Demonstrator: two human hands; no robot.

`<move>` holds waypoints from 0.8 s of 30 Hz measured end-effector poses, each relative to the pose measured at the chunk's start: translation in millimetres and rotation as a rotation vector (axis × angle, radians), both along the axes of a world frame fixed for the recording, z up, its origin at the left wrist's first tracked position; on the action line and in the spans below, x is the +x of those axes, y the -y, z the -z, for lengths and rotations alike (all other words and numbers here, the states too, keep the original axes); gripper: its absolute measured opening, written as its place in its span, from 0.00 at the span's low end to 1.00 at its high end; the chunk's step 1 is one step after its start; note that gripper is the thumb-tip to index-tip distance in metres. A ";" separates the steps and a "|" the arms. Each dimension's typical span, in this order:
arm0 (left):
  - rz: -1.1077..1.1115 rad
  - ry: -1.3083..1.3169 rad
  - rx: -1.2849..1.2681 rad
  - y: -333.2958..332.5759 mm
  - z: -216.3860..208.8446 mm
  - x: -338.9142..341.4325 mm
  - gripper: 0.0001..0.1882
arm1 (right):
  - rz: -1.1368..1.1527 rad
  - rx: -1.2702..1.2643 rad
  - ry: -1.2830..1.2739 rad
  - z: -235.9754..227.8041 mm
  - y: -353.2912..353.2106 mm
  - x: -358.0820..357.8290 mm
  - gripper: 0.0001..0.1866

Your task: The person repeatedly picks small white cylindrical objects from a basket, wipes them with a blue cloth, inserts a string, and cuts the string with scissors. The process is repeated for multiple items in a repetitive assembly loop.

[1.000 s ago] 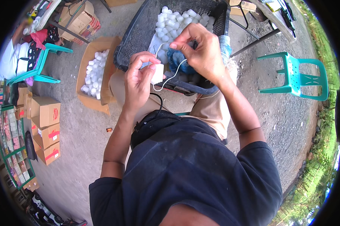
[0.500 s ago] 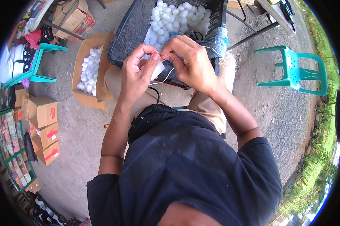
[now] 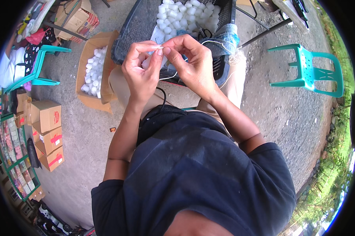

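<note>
Both hands meet over the near edge of a black plastic crate (image 3: 131, 28). Thumb and forefinger of my left hand (image 3: 141, 74) pinch the end of a thin white string (image 3: 169, 78), and a white cylindrical piece (image 3: 146, 63) sits partly hidden behind its fingers. My right hand (image 3: 195, 65) is also closed in a pinch on the string, its fingertips almost touching the left ones. Below the hands the string hangs in a curve. Many similar white pieces (image 3: 185, 17) lie in the crate, with dark-handled scissors (image 3: 204, 33) beside them.
A blue cloth (image 3: 228, 36) with tangled string hangs over the crate's right corner. To the left stands an open cardboard box (image 3: 108, 65) of white pieces. Stacked cartons (image 3: 46, 118) and a green chair (image 3: 40, 69) are further left; another green chair (image 3: 308, 72) is at right.
My fingertips have moved slightly up and left, and the string is now pinched between them. The white piece in my left hand is more hidden behind the fingers.
</note>
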State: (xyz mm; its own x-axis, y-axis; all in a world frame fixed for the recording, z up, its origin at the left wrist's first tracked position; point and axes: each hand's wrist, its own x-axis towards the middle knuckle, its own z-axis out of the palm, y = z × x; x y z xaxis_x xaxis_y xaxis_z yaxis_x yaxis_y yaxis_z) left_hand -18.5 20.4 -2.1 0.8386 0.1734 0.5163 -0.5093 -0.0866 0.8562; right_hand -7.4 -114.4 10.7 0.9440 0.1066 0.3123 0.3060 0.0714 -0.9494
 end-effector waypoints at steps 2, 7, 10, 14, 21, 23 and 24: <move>-0.007 0.016 -0.014 1.2 -0.2 -1.9 0.07 | 0.013 -0.116 0.102 -1.8 4.4 1.0 0.03; -0.070 0.043 0.056 6.0 -5.8 -6.5 0.06 | -0.100 0.028 -0.047 -2.1 9.2 3.1 0.04; -0.114 0.084 0.139 4.5 -4.3 -6.7 0.05 | -0.117 0.008 -0.071 -1.1 8.9 2.6 0.05; -0.152 0.133 0.302 0.0 -4.4 -7.8 0.04 | -0.081 -0.234 0.014 -7.0 9.7 0.6 0.04; 0.258 -0.370 -0.140 -5.4 -12.5 -19.4 0.07 | -0.055 -0.796 0.527 -14.9 25.7 5.1 0.08; 0.344 -0.432 -0.248 -5.2 -12.7 -19.8 0.07 | -0.083 -0.775 0.489 -16.9 31.3 1.7 0.08; 0.341 -0.408 -0.334 -4.6 -10.4 -17.9 0.08 | -0.098 -0.765 0.472 -17.7 32.6 1.0 0.08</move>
